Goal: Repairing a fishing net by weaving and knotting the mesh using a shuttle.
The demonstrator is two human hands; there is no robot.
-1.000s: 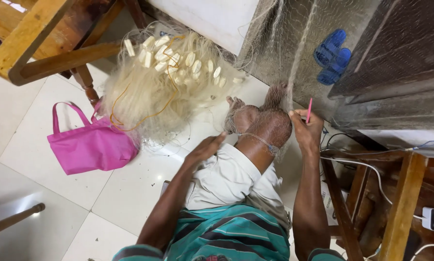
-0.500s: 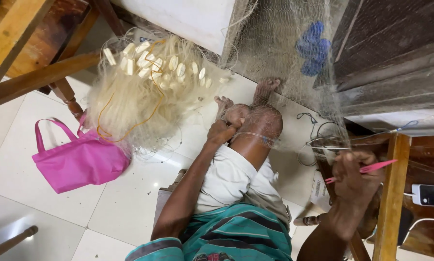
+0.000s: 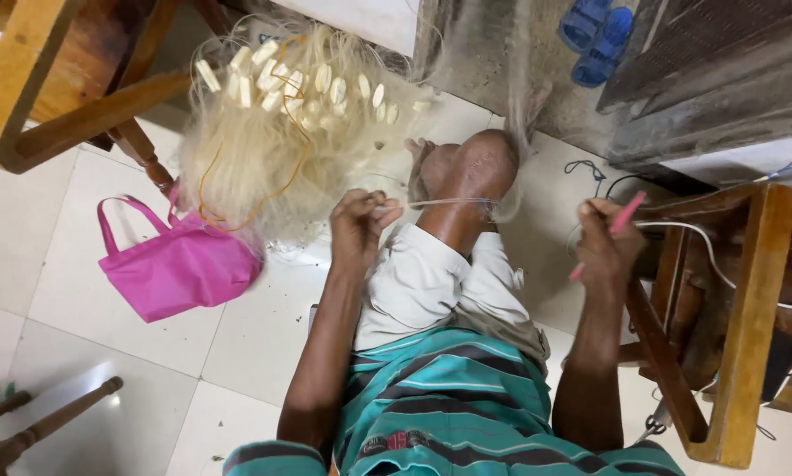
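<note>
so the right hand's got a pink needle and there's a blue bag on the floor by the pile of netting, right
Not quite: the bag is pink, not blue, as the head view shows. The rest holds: the right hand grips a pink needle, and the bag sits on the tiled floor beside the pile of netting.

White tiled floor (image 3: 78, 264) – wooden furniture (image 3: 52, 106) around.

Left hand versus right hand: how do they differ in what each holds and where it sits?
The left hand pinches pale net twine close beside the raised knee; the right hand grips a pink netting needle out to the side, near the wooden table leg. The left sits by the heaped fishing net; the right is farther from it. Both are closed and raised.
</note>
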